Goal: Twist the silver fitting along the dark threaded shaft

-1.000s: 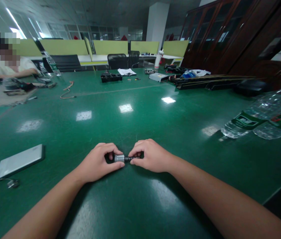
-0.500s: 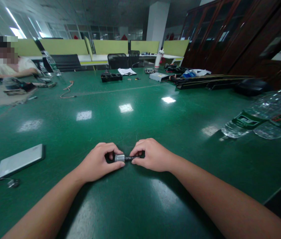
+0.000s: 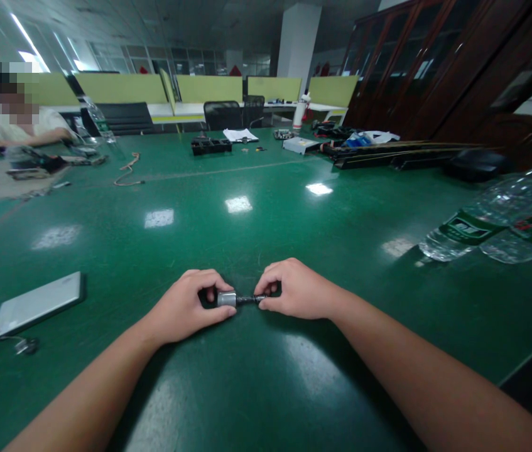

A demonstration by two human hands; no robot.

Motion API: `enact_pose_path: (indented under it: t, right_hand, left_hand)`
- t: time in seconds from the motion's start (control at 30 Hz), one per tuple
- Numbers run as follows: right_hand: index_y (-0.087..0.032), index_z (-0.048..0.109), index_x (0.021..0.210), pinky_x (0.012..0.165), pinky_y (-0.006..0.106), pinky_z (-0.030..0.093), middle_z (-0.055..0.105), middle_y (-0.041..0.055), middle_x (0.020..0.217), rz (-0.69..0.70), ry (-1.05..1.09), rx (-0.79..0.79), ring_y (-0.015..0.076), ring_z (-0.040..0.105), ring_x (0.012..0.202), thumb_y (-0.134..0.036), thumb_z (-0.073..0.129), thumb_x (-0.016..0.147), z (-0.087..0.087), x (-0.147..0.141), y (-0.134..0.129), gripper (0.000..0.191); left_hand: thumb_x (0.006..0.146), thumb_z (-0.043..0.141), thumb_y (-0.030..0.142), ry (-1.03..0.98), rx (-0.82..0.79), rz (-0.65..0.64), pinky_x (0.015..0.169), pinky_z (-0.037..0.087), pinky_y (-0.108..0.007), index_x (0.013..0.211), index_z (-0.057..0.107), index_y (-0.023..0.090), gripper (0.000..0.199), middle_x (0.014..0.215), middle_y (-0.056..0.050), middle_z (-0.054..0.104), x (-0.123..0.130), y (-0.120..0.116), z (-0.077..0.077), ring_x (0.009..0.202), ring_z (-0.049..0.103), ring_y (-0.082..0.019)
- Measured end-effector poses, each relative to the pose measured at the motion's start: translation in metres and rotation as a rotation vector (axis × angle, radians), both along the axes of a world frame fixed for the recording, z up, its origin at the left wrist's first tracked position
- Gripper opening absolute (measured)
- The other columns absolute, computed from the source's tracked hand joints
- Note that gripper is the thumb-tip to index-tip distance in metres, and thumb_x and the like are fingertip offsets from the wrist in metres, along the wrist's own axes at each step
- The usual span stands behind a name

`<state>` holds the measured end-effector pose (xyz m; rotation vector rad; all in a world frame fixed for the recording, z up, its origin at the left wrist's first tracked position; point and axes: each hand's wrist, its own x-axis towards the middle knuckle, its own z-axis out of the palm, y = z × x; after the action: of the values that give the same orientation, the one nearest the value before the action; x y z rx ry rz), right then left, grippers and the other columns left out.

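Observation:
Low in the middle of the head view, my left hand (image 3: pixel 189 307) grips a small silver cylinder (image 3: pixel 227 299) with a dark end, thumb in front and fingers behind. A thin dark rod-like piece (image 3: pixel 245 300) runs from the cylinder's right side; whether it is a rod, a coil or a bundle of wire is too small to tell. Its right end sits between the thumb and fingertips of my right hand (image 3: pixel 296 292), which is closed in a pinch. Both hands are at the green tabletop (image 3: pixel 247 251).
A pale flat box-like device (image 3: pixel 37 306) with a cable lies at left. Two clear bottles (image 3: pixel 477 220) stand at right. Farther back are a black tray (image 3: pixel 211 146), a clipboard (image 3: pixel 240 135), long dark rails (image 3: pixel 379 154) and a cord (image 3: pixel 127 169). Another person (image 3: pixel 21 129) sits at far left.
My right hand has shifted a little to the right and slightly away, and more of the dark piece shows between the hands. My left hand and the cylinder have stayed put.

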<state>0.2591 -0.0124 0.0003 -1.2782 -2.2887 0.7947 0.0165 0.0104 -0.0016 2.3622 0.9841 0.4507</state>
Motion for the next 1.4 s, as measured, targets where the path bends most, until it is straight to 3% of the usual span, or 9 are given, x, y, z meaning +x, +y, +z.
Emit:
enact_pose_path:
  t: [0.37,0.83,1.03,1.17,1.4]
  right_hand:
    - [-0.019,0.077,0.081,0.062,0.025,0.044,0.072,0.0025,0.077,-0.108,-0.157,-0.012,0.0145,0.062,0.069,-0.014,0.072,0.07,0.008,0.019,0.005,0.014]
    - [-0.019,0.076,0.089,0.062,0.023,0.045,0.071,0.0001,0.075,-0.048,-0.012,-0.109,0.0121,0.062,0.068,-0.014,0.071,0.073,0.005,0.009,0.001,0.017]
    - [-0.018,0.075,0.09,0.066,0.023,0.045,0.07,0.0013,0.079,-0.044,0.006,-0.012,0.0119,0.061,0.07,-0.015,0.071,0.076,0.0,0.0,-0.003,0.016]
    - [-0.017,0.075,0.091,0.07,0.024,0.045,0.069,0.0023,0.083,-0.024,-0.003,0.057,0.0129,0.061,0.075,-0.014,0.071,0.076,-0.003,-0.002,-0.002,0.016]
    - [-0.018,0.073,0.101,0.073,0.025,0.046,0.069,0.0026,0.087,-0.029,0.047,0.065,0.0133,0.061,0.077,-0.013,0.07,0.077,-0.007,-0.006,-0.003,0.025]
  left_hand:
    - [0.077,0.073,0.035,-0.011,-0.007,0.015,0.069,0.046,-0.026,0.088,0.069,0.019,0.019,0.079,-0.001,0.066,0.0,0.0,0.001,0.071,0.06,-0.015]
    - [0.078,0.074,0.035,0.001,-0.019,0.024,0.071,0.044,-0.028,0.089,0.069,0.019,0.021,0.078,0.0,0.065,0.002,0.0,0.001,0.071,0.059,-0.016]
    - [0.073,0.077,0.039,0.001,-0.021,0.03,0.072,0.043,-0.028,0.092,0.07,0.019,0.028,0.079,0.0,0.065,0.002,-0.003,0.003,0.073,0.06,-0.016]
    - [0.082,0.069,0.044,0.004,-0.035,0.024,0.074,0.043,-0.029,0.095,0.07,0.021,0.026,0.081,0.0,0.066,0.002,-0.003,0.003,0.074,0.06,-0.016]
    - [0.081,0.07,0.042,0.021,-0.02,0.036,0.075,0.042,-0.03,0.094,0.071,0.021,0.025,0.077,0.001,0.065,0.003,-0.002,0.002,0.073,0.06,-0.016]
